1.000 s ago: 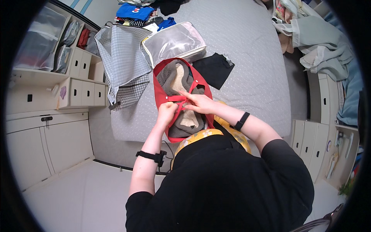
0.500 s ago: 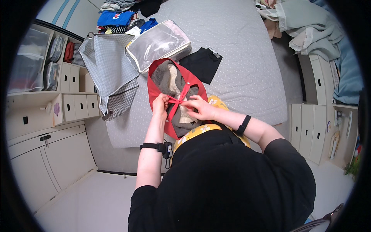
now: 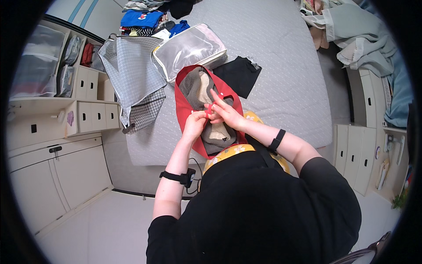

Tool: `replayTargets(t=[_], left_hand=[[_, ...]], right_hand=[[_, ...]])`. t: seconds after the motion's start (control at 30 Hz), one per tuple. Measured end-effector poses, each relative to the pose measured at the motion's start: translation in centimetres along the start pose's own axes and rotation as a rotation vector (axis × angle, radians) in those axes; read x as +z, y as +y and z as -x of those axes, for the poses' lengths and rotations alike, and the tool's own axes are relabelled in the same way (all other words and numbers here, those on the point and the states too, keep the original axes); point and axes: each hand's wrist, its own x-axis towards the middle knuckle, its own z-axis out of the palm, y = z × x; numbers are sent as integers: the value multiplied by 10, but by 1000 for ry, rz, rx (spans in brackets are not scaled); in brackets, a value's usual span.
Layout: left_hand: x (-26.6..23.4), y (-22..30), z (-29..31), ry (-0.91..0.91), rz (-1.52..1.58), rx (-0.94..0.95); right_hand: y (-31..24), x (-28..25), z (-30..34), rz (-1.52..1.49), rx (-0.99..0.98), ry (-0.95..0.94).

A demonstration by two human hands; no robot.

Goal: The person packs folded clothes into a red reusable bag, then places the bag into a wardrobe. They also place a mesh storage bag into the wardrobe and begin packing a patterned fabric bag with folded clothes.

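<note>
A red cloth bag (image 3: 183,103) leans upright against my lap at the bed's near edge. Its mouth gapes around a bunched grey fleecy garment (image 3: 190,86) with a cream lining (image 3: 204,88). Over the opening, both hands work on the bag's red strap (image 3: 209,110). The fingers of my left hand (image 3: 193,125) pinch it from the left. My right hand (image 3: 227,115) has the strap among its fingers, with the index finger stretched out upward. The fingers partly cover the place where the straps meet.
Beyond the bag lie a clear-topped storage bag (image 3: 189,50), a folded black garment (image 3: 238,77) and a checked fabric bag (image 3: 132,75) hanging over the bed (image 3: 290,88). Folded clothes (image 3: 141,20) are stacked farther back. White cabinets (image 3: 57,176) flank the left side.
The crossed red straps have been drawn into a small loop at the fingers. My hands have come closer together, and my right index finger now points upward.
</note>
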Motion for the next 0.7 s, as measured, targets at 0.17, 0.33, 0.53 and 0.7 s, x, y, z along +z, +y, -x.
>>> replayTargets(t=[0.17, 0.33, 0.53, 0.7], left_hand=[[-10, -9, -11, -103, -109, 138], [-13, -16, -18, -103, 82, -51], [-13, -17, -21, -137, 171, -100], [-12, -13, -27, -129, 134, -189]], right_hand=[[-11, -8, -8, 224, 37, -132], [-7, -5, -18, 283, -26, -100], [0, -5, -19, 364, -41, -73], [11, -11, -25, 357, -62, 30]])
